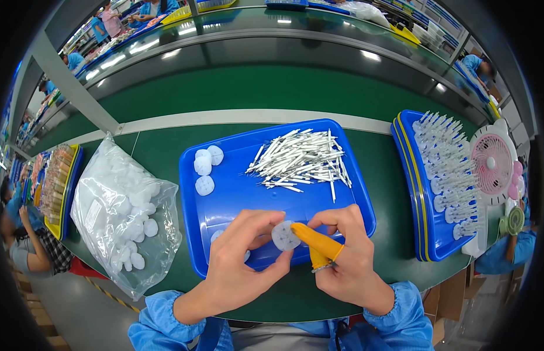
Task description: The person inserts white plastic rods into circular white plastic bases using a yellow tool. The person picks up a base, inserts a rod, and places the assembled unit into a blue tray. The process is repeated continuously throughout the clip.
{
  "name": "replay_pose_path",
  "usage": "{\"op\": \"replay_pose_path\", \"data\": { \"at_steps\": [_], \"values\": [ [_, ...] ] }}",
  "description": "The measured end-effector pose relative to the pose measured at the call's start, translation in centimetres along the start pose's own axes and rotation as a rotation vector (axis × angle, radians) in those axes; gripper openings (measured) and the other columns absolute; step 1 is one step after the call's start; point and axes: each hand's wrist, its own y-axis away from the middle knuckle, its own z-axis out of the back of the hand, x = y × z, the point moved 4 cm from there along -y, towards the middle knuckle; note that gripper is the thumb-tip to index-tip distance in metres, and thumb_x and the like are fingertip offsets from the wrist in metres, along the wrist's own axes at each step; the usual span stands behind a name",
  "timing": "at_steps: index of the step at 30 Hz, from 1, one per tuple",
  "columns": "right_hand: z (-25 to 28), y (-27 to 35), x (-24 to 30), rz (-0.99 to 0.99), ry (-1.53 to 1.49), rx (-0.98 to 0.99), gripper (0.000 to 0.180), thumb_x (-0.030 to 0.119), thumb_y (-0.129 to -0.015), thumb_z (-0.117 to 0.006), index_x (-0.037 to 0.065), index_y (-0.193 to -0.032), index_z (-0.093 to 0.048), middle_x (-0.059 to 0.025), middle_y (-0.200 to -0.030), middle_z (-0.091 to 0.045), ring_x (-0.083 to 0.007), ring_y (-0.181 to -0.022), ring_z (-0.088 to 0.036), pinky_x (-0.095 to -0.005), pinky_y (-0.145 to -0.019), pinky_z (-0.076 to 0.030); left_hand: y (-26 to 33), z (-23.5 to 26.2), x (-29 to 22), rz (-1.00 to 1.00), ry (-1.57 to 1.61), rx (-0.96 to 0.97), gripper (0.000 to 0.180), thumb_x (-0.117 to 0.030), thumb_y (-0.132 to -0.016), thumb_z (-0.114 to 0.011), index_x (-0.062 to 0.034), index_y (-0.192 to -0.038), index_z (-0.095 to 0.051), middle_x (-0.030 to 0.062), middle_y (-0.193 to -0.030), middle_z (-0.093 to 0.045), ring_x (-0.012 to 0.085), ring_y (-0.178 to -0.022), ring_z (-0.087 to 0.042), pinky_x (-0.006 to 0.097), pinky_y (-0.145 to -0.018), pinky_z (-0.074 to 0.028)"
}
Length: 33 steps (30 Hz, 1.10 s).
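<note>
My left hand (245, 253) pinches a round, translucent white plastic disc (285, 236) between thumb and fingers. The disc has fine markings on its face. Yellow rubber covers sit on fingers of my right hand (342, 251); one covered tip meets the disc's right edge. Whatever lies under that tip is hidden. Both hands are over the near part of a blue tray (196, 234). In the tray lie a heap of thin white sticks with dark ends (301, 158) and several matching discs (204, 185) at the left. More discs are partly covered by my left hand.
To the left lies a clear plastic bag (99, 193) of white discs. Stacked trays (412, 193) at the right hold rows of disc-and-stick pieces, beside a pink-and-white fan (491, 161). A metal rail (248, 116) borders the green table's far side. Other people work farther off.
</note>
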Motion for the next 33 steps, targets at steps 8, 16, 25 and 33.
{"op": "replay_pose_path", "data": {
  "at_steps": [8,16,25,33],
  "values": [
    [0.2,0.0,0.2,-0.026,-0.007,0.011,0.053,-0.009,-0.056,-0.067,-0.004,-0.108,-0.080,-0.0124,-0.117,-0.064,-0.0317,-0.093,-0.053,-0.0370,-0.067,-0.047,0.0,0.0,-0.1,-0.003,0.005,-0.029,0.057,0.004,-0.082,-0.085,-0.0014,-0.135,-0.066,0.0131,-0.120,-0.070,0.0259,-0.107,-0.077,0.037,-0.091,-0.066],
    [0.3,0.3,0.1,-0.030,0.026,0.008,0.053,-0.008,-0.056,-0.069,-0.003,-0.107,-0.080,-0.0128,-0.119,-0.065,-0.0321,-0.096,-0.053,-0.0378,-0.070,-0.048,0.0,0.1,-0.1,-0.006,-0.016,-0.040,0.056,0.004,-0.082,-0.085,-0.0014,-0.134,-0.065,0.0145,-0.120,-0.069,0.0270,-0.104,-0.077,0.039,-0.090,-0.066],
    [-0.3,0.0,0.3,-0.029,0.019,0.079,0.053,-0.008,-0.058,-0.067,-0.001,-0.108,-0.081,-0.0119,-0.121,-0.062,-0.0319,-0.098,-0.051,-0.0395,-0.076,-0.047,0.0,-0.4,-0.8,-0.009,-0.102,0.055,0.058,0.006,-0.082,-0.083,0.0012,-0.137,-0.063,0.0161,-0.120,-0.067,0.0288,-0.109,-0.074,0.037,-0.095,-0.064],
    [-0.1,-0.1,0.1,-0.054,0.002,0.088,0.048,-0.009,-0.060,-0.067,-0.003,-0.106,-0.080,-0.0120,-0.121,-0.062,-0.0325,-0.097,-0.050,-0.0406,-0.077,-0.045,0.0,-0.4,-0.7,-0.029,-0.088,0.056,0.060,0.007,-0.082,-0.082,0.0012,-0.138,-0.061,0.0163,-0.118,-0.066,0.0298,-0.109,-0.076,0.038,-0.094,-0.065]
  ]
}}
